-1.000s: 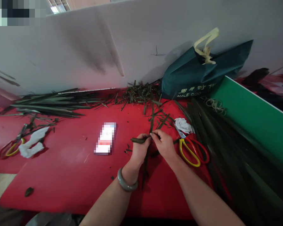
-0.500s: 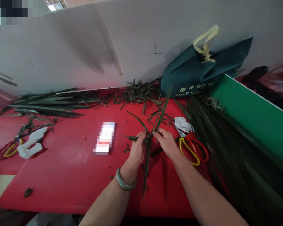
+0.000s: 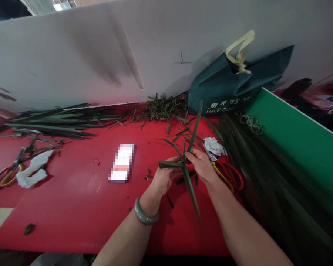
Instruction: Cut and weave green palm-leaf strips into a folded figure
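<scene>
Between my hands is a knot of folded green leaf strips (image 3: 191, 188), with long ends sticking out up, left and down. My left hand (image 3: 165, 176) supports it from beneath on the left, its fingers partly hidden behind the strips. At the right of the knot, my right hand (image 3: 199, 162) pinches a strip between thumb and finger. Scissors with red and yellow handles (image 3: 233, 173) lie just beyond my right wrist, beside a crumpled white tissue (image 3: 214, 146). Small leaf scraps are scattered on the red table under my hands.
A phone (image 3: 122, 162) lies left of my hands. Further left are a second pair of scissors (image 3: 9, 173) and tissue (image 3: 34, 170). Leaf strips (image 3: 58, 120) and a scrap pile (image 3: 165, 107) line the wall. A dark green bag (image 3: 238, 81), green panel (image 3: 299, 144) and long leaves (image 3: 266, 184) stand right.
My left thumb has shifted from the top of the knot, and the left hand is now more beneath it. The woven strips have turned, their lower end swinging to the right.
</scene>
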`<state>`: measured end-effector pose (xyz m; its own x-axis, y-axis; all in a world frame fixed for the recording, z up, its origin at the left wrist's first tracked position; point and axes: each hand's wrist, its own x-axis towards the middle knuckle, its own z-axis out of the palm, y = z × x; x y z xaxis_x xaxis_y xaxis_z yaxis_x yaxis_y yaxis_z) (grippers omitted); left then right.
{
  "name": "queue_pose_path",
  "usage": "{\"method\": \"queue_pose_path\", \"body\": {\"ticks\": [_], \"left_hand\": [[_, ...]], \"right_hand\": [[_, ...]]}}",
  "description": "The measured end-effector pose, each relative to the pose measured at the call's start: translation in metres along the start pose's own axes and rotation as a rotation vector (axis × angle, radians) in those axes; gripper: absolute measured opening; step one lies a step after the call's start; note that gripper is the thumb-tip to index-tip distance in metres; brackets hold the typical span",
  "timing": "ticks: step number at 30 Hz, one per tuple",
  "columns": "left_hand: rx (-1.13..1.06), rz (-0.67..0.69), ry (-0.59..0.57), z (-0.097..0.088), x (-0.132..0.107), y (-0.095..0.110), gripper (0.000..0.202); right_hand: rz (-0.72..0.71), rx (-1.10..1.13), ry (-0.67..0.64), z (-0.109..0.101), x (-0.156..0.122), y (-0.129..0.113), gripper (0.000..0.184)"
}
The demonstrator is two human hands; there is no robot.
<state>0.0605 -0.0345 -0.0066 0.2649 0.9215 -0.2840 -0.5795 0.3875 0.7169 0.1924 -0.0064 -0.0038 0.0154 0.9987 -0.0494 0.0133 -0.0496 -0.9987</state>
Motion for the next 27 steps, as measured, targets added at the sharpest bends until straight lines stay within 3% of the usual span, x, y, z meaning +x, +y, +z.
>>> {"method": "queue_pose_path", "body": {"ticks": [4,13,20,27], "left_hand": [[-0.005,-0.036,-0.008,-0.003,0.003,0.003,0.022],[-0.041,-0.040,-0.008,-0.008,0.005,0.006,0.022],[-0.041,-0.037,0.041,-0.008,0.006,0.006,0.017],[-0.063,-0.004,0.000,-0.010,0.007,0.004,0.013]], "right_hand": [[-0.009,0.023,-0.086,0.006,-0.001,0.006,0.018],[-0.032,0.030,-0.126,0.016,-0.005,0.005,0.017],[-0.019,0.031,-0.118,0.017,-0.003,0.008,0.015],[-0.037,0.087,-0.121,0.018,-0.002,0.005,0.014]]}}
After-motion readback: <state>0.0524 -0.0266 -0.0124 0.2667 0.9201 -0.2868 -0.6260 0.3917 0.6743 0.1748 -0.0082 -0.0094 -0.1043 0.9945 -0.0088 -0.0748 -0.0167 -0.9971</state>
